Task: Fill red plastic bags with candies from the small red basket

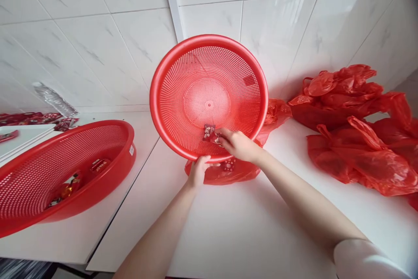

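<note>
The central mesh basket point(209, 40) is showing perforated plastic, its smooth rim catching a soft sheen, and the left-hand mesh basket point(127, 170) is looking like the same plastic. Wrapped packets point(208, 132) are showing glossy printed film. Carrier bags point(369, 152) are displaying thin, crinkled, shiny, translucent plastic; the bottle point(55, 99) is gleaming in clear plastic. Smooth glazed wall tiles point(212, 22) are reflecting light, while the tabletop point(261, 235) is presenting a smooth, satin finish.

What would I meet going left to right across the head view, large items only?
Leftmost round red plastic mesh basket → tilted round red plastic mesh basket in the middle → heaped translucent red plastic bags at right.
</note>
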`<state>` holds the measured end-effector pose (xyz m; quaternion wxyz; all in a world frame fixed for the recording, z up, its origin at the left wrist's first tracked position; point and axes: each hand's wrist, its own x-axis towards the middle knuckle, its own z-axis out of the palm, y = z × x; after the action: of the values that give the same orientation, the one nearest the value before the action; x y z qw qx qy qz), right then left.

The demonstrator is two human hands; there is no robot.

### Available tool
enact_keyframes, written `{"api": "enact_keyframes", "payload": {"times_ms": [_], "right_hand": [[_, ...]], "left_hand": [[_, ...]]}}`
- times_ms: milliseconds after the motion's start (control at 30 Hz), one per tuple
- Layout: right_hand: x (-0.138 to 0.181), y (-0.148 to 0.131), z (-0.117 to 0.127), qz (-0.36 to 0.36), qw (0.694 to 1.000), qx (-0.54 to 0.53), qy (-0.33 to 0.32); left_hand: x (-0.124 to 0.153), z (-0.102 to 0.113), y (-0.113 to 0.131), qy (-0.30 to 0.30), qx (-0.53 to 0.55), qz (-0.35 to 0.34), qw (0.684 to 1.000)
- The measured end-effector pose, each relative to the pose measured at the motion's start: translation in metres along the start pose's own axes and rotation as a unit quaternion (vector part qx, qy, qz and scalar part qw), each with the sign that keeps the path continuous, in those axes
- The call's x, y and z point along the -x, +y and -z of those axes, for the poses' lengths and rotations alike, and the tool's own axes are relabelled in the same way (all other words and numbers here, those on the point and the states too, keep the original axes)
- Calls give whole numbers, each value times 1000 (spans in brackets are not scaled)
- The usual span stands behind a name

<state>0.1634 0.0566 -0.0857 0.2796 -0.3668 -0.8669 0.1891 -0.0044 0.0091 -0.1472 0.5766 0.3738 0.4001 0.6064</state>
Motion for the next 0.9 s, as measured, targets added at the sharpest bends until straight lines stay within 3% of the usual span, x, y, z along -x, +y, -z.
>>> {"api": "enact_keyframes", "payload": {"times_ms": [67, 167, 233, 367, 500, 700, 800, 900], "right_hand": [[1, -3, 10, -25, 995, -99, 2], [2, -1, 21, -40, 973, -206, -97], [3, 1, 24, -38, 963, -219, -154], [3, 3, 18, -50, 979, -125, -155], [4, -2, 13, -68, 994, 6, -90], [5, -8, 13, 36, 999, 23, -17], [3, -4, 2, -27, 992, 126, 17], [3, 4, -9, -99, 978, 174, -51]], "left_hand": [[-3, 2, 5, 30, 10, 2, 999], [-10, 8, 11, 51, 25, -11, 998], [-13, 13, 16, 56, 36, -28, 997], [-16, 19, 23, 55, 49, -39, 997], [-16, 19, 22, 57, 49, -39, 996], [-7, 5, 12, 60, 11, -18, 998], [0, -2, 5, 26, 7, 1, 1000], [3, -3, -3, 6, -2, 6, 1000]]}}
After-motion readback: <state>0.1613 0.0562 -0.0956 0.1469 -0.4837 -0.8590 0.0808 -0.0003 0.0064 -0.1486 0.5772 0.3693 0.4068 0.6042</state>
